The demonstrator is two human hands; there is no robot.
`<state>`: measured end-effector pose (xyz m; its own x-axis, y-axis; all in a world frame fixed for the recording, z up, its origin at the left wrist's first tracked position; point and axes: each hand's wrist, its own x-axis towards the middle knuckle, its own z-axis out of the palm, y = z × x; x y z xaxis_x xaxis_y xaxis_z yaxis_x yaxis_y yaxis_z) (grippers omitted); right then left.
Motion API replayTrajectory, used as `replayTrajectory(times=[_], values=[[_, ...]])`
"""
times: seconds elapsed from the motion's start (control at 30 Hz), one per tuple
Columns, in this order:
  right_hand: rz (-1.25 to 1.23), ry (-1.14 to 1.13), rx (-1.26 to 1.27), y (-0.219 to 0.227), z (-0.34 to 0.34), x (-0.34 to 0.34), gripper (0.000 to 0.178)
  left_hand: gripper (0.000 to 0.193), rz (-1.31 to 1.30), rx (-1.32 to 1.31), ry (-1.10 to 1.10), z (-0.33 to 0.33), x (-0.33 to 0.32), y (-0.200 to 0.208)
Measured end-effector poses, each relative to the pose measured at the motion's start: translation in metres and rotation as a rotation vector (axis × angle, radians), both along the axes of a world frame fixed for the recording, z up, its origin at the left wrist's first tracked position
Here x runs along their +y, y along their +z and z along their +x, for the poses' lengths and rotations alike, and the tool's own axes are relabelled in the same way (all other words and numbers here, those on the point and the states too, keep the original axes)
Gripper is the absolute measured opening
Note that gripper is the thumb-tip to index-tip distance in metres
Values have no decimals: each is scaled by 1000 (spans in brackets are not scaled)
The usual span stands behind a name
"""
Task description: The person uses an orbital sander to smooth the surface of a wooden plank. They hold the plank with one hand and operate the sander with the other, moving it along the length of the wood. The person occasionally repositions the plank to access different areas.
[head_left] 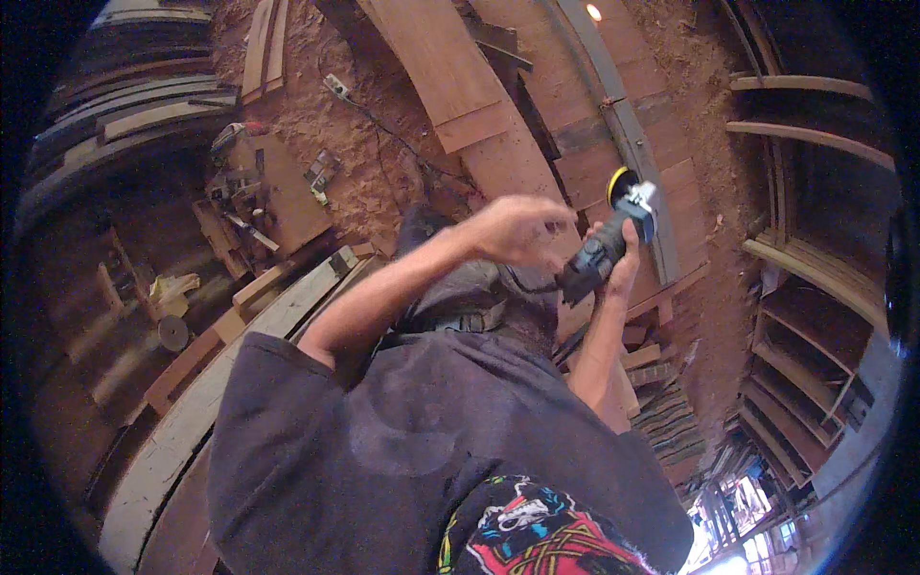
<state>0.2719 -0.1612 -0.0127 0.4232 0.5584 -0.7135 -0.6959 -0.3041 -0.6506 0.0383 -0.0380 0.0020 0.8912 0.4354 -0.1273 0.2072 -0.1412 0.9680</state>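
Observation:
An angle grinder (604, 247) with a dark body, a silver head and a yellow round pad (621, 187) is in my right hand (625, 259). My fingers wrap round its body, and the pad end points up and away from me. To its left my left hand (522, 230) is blurred by motion, its fingers loosely curved and apart, with nothing visible in them. It is close to the rear end of the grinder without clearly touching it. Behind both hands lies a wide reddish wooden board (450, 72).
A grey beam (623, 125) runs lengthwise at the right over reddish panels. A cord with a socket block (335, 86) crosses the sawdust floor. Stacked planks (144, 120) stand far left, wooden racks (805, 249) at the right. A long pale timber (192, 422) lies beside me.

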Motion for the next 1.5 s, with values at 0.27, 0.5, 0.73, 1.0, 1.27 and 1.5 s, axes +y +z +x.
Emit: replayTrajectory(times=[0.27, 0.5, 0.73, 1.0, 1.27, 1.5], values=[[111, 67, 23, -13, -41, 67, 56, 65, 300, -145, 64, -29, -5, 10], [128, 53, 94, -2, -52, 67, 53, 66, 328, -154, 49, -35, 1, 15], [162, -2, 56, -2, -64, 73, 51, 67, 294, -137, 63, -45, 9, 14], [198, -251, 81, -2, -89, 86, 50, 75, 343, -167, -197, -61, 60, 12], [29, -419, -43, 24, -135, 105, 52, 79, 569, -395, -402, -82, 119, 11], [-91, -533, -127, 38, -184, 106, 48, 105, -143, -33, -468, -86, 142, 37]])
